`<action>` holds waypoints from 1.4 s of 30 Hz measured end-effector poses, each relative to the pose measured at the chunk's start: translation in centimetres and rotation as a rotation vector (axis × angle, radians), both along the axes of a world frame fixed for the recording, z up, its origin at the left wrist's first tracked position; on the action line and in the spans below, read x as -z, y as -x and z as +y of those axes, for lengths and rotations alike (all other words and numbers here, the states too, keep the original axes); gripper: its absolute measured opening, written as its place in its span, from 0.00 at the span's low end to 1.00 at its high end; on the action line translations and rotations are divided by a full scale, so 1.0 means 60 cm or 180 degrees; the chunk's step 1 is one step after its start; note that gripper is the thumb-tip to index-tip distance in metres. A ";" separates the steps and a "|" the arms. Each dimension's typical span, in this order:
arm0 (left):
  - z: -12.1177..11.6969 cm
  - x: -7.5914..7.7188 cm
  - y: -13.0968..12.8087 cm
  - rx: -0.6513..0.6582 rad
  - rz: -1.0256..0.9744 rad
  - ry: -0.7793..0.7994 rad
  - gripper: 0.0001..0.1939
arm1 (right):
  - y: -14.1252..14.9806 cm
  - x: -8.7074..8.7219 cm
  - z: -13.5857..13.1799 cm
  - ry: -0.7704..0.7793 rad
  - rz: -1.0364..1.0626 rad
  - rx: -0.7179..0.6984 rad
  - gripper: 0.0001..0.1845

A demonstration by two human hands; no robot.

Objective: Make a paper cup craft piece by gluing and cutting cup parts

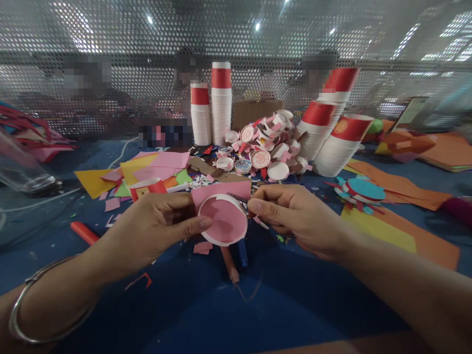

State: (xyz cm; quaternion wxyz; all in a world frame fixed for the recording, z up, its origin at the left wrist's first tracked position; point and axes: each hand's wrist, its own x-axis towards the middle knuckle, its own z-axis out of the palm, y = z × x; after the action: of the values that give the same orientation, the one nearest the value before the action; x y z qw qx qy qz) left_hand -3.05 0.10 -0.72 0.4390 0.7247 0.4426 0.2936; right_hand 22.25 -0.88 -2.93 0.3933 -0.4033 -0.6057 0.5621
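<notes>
My left hand [173,219] is closed on a cut-down paper cup bottom [224,221], its white rim facing me and its inside pink. Its thumb presses over the rim, while the fingers sit behind. A strip of pink paper [221,191] stands up behind the cup bottom's upper edge. At the right side of the rim my right hand [291,214] has thumb and fingers pinched together. A thin dark edge shows by those fingertips, too small to name. Below the cup bottom lie a brown marker-like stick [230,265] and a blue one [242,253].
A pile of cut cup bottoms [269,142] lies ahead between stacks of red-and-white paper cups [221,108]. Coloured paper sheets [162,164] and scraps spread left; orange and yellow paper [391,231] lies right. A turquoise-topped paper piece [365,189] and a red stick [84,232] are nearby.
</notes>
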 end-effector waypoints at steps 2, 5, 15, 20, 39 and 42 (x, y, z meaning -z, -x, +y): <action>0.002 -0.001 0.001 -0.0019 -0.0057 -0.0041 0.08 | 0.000 0.000 0.000 0.0012 -0.0003 0.0013 0.25; 0.004 -0.001 0.004 -0.0211 -0.0058 -0.0118 0.12 | 0.001 0.001 0.001 0.0040 0.0038 0.0036 0.25; 0.001 -0.004 0.003 -0.0167 0.0268 -0.0469 0.13 | 0.000 -0.001 -0.001 -0.0029 -0.0078 0.0005 0.23; 0.000 -0.004 0.000 -0.0345 -0.0115 -0.0313 0.10 | 0.001 0.002 0.002 -0.0003 -0.0021 0.0004 0.23; -0.003 0.000 0.000 -0.0442 -0.0344 -0.0703 0.06 | 0.001 0.002 0.000 0.0065 0.0028 0.0018 0.22; -0.005 0.001 -0.001 -0.0379 -0.0230 -0.0750 0.06 | 0.001 0.002 0.000 0.0071 0.0056 0.0001 0.22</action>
State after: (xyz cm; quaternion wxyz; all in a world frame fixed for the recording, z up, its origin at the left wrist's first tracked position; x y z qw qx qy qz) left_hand -3.01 -0.21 -0.77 0.3483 0.7327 0.4312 0.3950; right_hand 22.20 -0.89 -3.05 0.3942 -0.4028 -0.5958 0.5722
